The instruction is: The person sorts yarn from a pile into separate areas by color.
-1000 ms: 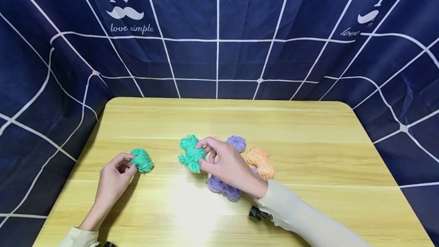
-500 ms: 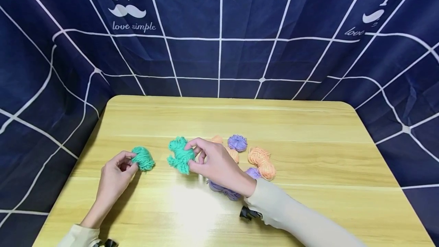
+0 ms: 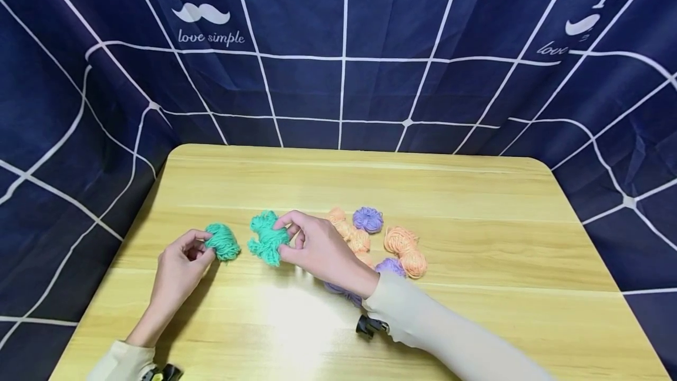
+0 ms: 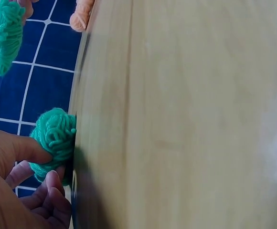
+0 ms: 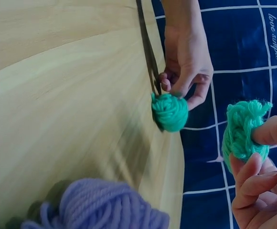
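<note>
On the left side of the table, my left hand (image 3: 180,266) pinches a small green yarn ball (image 3: 223,242) between thumb and fingers. In the left wrist view this yarn ball (image 4: 56,138) sits low at the table surface. My right hand (image 3: 322,249) pinches a second green yarn bundle (image 3: 267,238), whose loops stick out at its left end. This bundle (image 5: 243,129) is raised above the table in the right wrist view. A short gap separates the two green pieces. Behind the right hand and forearm, a darker purple skein (image 3: 342,293) is partly hidden.
Right of my right hand lie several peach yarn pieces, among them a twisted peach skein (image 3: 404,251). Two lighter purple yarn balls lie near them, one at the back (image 3: 367,220) and one (image 3: 391,267) by the sleeve. A dark blue gridded cloth (image 3: 296,93) hangs behind the table (image 3: 476,216).
My right hand has moved left with its green yarn bundle, closer to the other green ball. Peach yarn once behind that hand now shows. The left hand has kept its hold in place.
</note>
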Available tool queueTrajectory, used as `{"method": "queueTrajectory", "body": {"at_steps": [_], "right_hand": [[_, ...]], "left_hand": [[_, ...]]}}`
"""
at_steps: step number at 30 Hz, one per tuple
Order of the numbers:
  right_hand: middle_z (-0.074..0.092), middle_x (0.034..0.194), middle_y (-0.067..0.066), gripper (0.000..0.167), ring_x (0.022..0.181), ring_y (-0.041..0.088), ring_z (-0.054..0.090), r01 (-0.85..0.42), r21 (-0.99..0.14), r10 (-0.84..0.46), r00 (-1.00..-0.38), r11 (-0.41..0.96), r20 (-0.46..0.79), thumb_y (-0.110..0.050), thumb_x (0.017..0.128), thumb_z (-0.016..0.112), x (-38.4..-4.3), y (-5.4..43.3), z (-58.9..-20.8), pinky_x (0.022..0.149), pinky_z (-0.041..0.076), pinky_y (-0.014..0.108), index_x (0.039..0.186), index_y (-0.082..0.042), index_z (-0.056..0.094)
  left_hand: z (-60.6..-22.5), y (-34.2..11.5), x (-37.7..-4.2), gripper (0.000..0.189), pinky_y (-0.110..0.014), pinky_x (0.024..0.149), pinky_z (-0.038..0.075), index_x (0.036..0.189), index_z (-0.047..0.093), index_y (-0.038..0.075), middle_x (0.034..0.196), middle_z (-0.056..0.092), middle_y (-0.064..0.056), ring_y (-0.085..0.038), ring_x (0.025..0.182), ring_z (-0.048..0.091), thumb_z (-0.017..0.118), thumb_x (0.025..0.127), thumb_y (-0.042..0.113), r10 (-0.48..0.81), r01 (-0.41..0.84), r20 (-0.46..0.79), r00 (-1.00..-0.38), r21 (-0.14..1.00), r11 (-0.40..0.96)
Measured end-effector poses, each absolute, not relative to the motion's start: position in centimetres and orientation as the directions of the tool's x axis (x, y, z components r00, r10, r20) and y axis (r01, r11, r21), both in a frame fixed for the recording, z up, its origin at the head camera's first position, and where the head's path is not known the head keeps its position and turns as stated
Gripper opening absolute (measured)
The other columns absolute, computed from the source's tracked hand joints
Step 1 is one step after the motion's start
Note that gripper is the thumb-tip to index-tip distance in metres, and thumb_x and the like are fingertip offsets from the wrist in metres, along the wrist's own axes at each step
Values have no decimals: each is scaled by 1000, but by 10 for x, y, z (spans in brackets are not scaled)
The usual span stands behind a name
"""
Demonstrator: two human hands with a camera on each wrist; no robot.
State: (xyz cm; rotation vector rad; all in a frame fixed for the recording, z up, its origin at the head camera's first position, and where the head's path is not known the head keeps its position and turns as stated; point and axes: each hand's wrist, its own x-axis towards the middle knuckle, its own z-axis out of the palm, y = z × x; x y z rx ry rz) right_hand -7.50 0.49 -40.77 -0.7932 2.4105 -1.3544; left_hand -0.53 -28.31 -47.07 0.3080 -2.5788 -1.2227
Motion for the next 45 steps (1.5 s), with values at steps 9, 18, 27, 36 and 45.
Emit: {"method": "queueTrajectory", "body": {"at_steps": [9, 18, 27, 36, 45], "right_hand": [[68, 101, -10, 35, 77, 8, 63, -319, -845, -592, -806, 429, 3, -17, 93, 77, -75, -2, -410, 68, 53, 29, 128, -22, 72], [69, 104, -8, 37, 80, 7, 62, -311, -835, -592, -806, 454, -22, -17, 93, 77, -78, -11, -415, 74, 54, 28, 130, -20, 72], [70, 104, -6, 36, 79, 7, 62, -340, -814, -592, -806, 471, -6, -15, 94, 78, -80, -21, -412, 74, 53, 27, 130, -16, 71], [72, 105, -3, 37, 73, 6, 62, -356, -794, -607, -794, 493, -21, -15, 95, 79, -86, -32, -409, 69, 52, 25, 131, -14, 70], [71, 103, -4, 38, 71, 5, 62, -372, -759, -615, -787, 534, -47, -16, 96, 81, -89, -39, -412, 67, 51, 24, 132, -15, 70]], "left_hand": [[-470, -284, -5, 23, -21, 59, 42, 110, 76, 3, 80, 65, -6, -12, 67, 54, 73, 89, -7, -300, -73, 148, -942, 786, 614], [-472, -284, -6, 24, -20, 60, 43, 109, 76, 2, 79, 65, -7, -12, 68, 55, 72, 88, -9, -308, -77, 143, -940, 793, 604], [-472, -285, -4, 24, -20, 59, 43, 110, 76, 2, 80, 66, -6, -11, 67, 55, 72, 88, -8, -305, -74, 144, -941, 793, 604], [-471, -285, -5, 25, -20, 60, 43, 111, 76, 3, 80, 66, -7, -12, 69, 55, 72, 89, -8, -294, -67, 143, -945, 795, 603], [-471, -284, -5, 25, -21, 61, 43, 111, 76, 3, 79, 66, -6, -13, 69, 55, 72, 89, -8, -296, -74, 139, -945, 791, 607]]}}
